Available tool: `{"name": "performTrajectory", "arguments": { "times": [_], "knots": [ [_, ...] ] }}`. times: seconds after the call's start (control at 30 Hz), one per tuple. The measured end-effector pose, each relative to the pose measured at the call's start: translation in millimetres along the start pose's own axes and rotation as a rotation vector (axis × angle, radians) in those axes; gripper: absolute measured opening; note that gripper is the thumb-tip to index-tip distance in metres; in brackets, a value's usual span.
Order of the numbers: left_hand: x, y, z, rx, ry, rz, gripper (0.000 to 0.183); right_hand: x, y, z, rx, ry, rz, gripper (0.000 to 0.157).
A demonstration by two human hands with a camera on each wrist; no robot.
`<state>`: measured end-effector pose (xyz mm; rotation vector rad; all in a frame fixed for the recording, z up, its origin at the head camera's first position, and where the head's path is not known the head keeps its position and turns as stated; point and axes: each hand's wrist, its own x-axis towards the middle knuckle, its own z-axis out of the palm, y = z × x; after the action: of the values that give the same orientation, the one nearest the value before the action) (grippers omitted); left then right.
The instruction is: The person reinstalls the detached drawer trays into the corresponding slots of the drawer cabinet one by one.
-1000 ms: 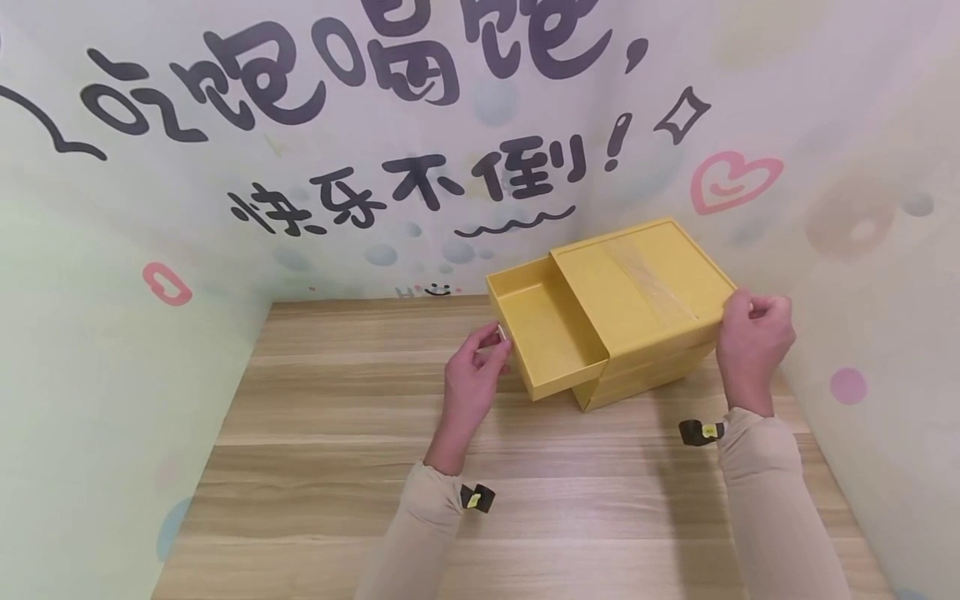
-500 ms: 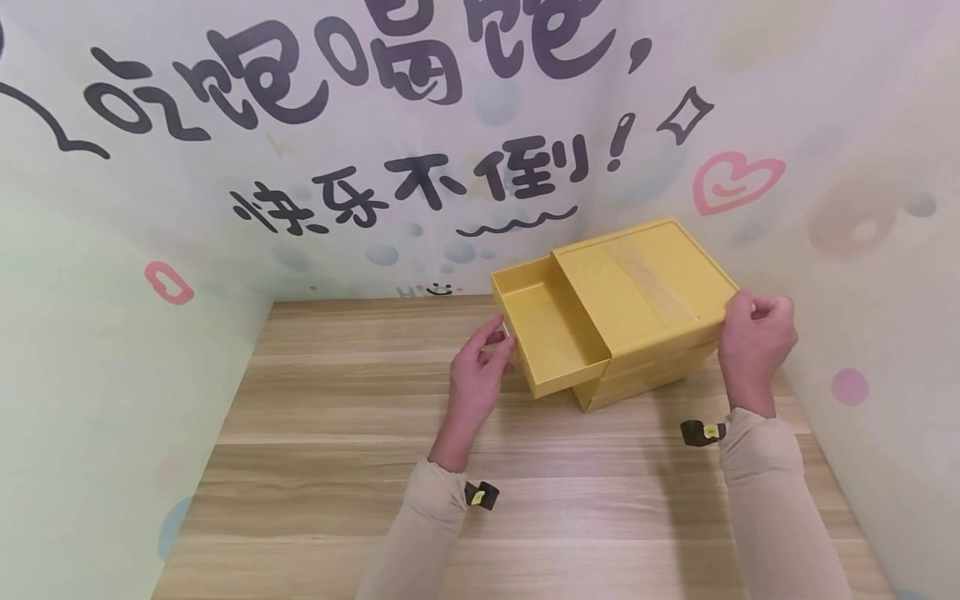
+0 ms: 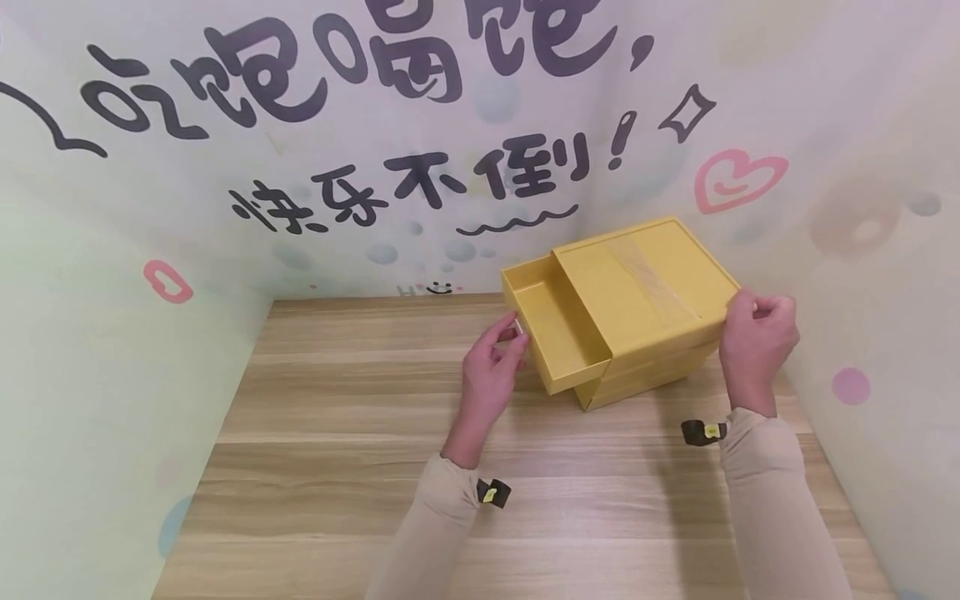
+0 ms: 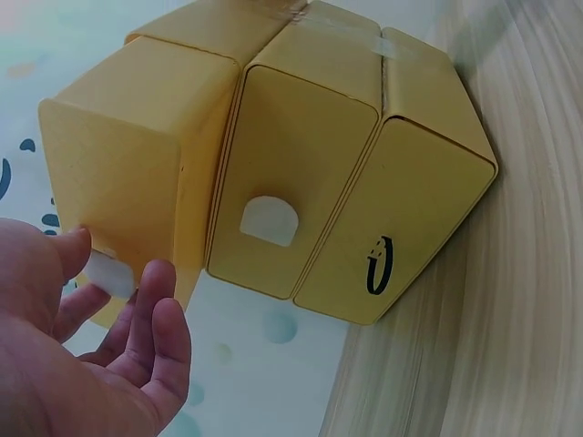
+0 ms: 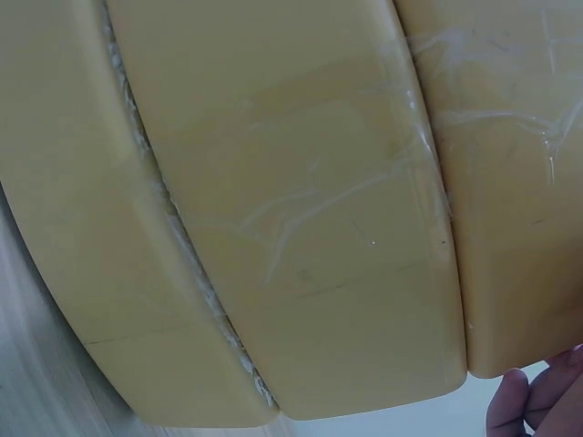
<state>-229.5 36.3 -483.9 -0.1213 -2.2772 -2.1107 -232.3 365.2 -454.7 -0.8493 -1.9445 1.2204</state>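
Note:
A yellow three-tier drawer box [image 3: 645,283] stands at the back right of the wooden table. Its top drawer [image 3: 564,337] sticks out partway to the left, and nothing lies on the part of its floor that shows. My left hand [image 3: 489,375] is at the drawer's front, thumb and index finger pinching its white tab [image 4: 111,273]; the other fingers are loosely bent. At the far right top corner of the box, my right hand [image 3: 757,346] grips the edge with curled fingers. The right wrist view shows only some fingertips [image 5: 537,401] beside the box's edge.
Below, the shut middle drawer has a white tab [image 4: 270,221], and the bottom drawer a dark loop [image 4: 380,266]. Clear tape [image 3: 648,279] crosses the box. Printed wall panels [image 3: 360,183] enclose the wooden table [image 3: 337,467] at the back and sides.
The top drawer has slid a little to the right, into the box, and my left hand has moved along with it. My right hand and the box have stayed nearly still.

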Motion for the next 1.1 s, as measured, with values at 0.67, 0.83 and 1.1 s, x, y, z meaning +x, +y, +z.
{"name": "performTrajectory", "arguments": {
  "times": [0.67, 0.83, 1.1],
  "knots": [
    [5.0, 6.9, 17.9, 0.027, 0.000, -0.059, 0.043, 0.0, -0.1, -1.1, -0.007, -0.008, 0.009, 0.018],
    [6.3, 9.4, 21.9, 0.032, -0.015, -0.082, 0.043, -0.4, -0.7, -1.3, -0.010, 0.002, 0.005, 0.018],
    [11.6, 8.3, 28.3, 0.024, -0.038, -0.059, 0.042, 0.3, 1.1, -0.6, -0.013, -0.014, 0.001, 0.018]
  ]
}}
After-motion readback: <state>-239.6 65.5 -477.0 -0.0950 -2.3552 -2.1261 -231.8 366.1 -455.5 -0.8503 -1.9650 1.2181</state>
